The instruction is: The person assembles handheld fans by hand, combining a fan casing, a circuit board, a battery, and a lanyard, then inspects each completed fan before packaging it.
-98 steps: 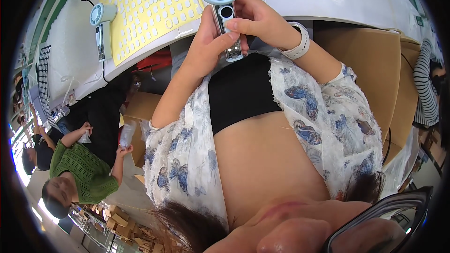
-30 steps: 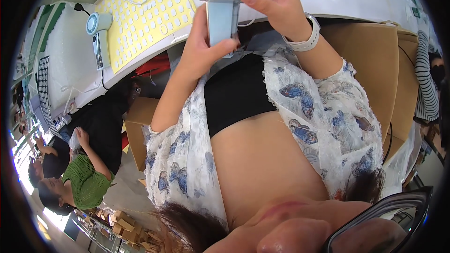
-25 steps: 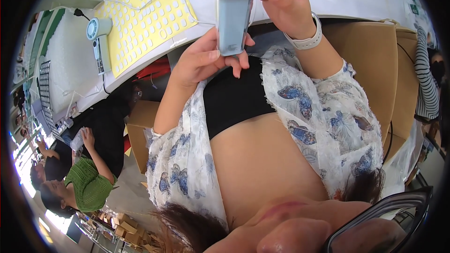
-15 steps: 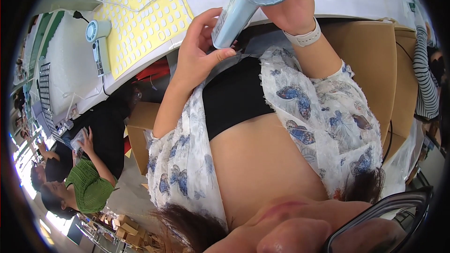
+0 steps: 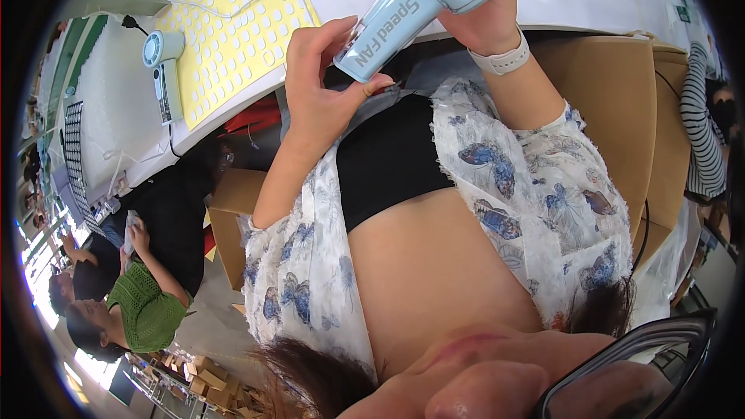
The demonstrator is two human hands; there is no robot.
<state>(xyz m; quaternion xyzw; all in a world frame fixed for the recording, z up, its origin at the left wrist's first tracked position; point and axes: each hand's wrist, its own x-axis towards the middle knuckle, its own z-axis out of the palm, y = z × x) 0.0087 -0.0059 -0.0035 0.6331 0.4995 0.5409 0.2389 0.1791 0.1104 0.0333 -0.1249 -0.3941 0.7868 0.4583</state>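
Observation:
A light blue handheld fan point(image 5: 423, 4) is tilted over the white table's edge point(image 5: 559, 0), its head up to the right and its handle pointing down-left. My right hand point(image 5: 477, 19), a white band on its wrist, grips the fan just below the head. My left hand point(image 5: 326, 81) touches the lower end of the handle with thumb and fingertips. The fan's head is partly cut off by the top of the picture.
A second light blue fan point(image 5: 161, 70) lies on the table beside a yellow sheet of white round stickers point(image 5: 233, 23). Cardboard boxes stand at right point(image 5: 613, 109) and below the table point(image 5: 229, 217). A person in a green top point(image 5: 140, 306) sits at left, a striped sleeve point(image 5: 702, 132) at right.
The fan, first held upright with its front toward me, has been turned and tilted; its head swung up and right. My left hand slid down to the handle's end.

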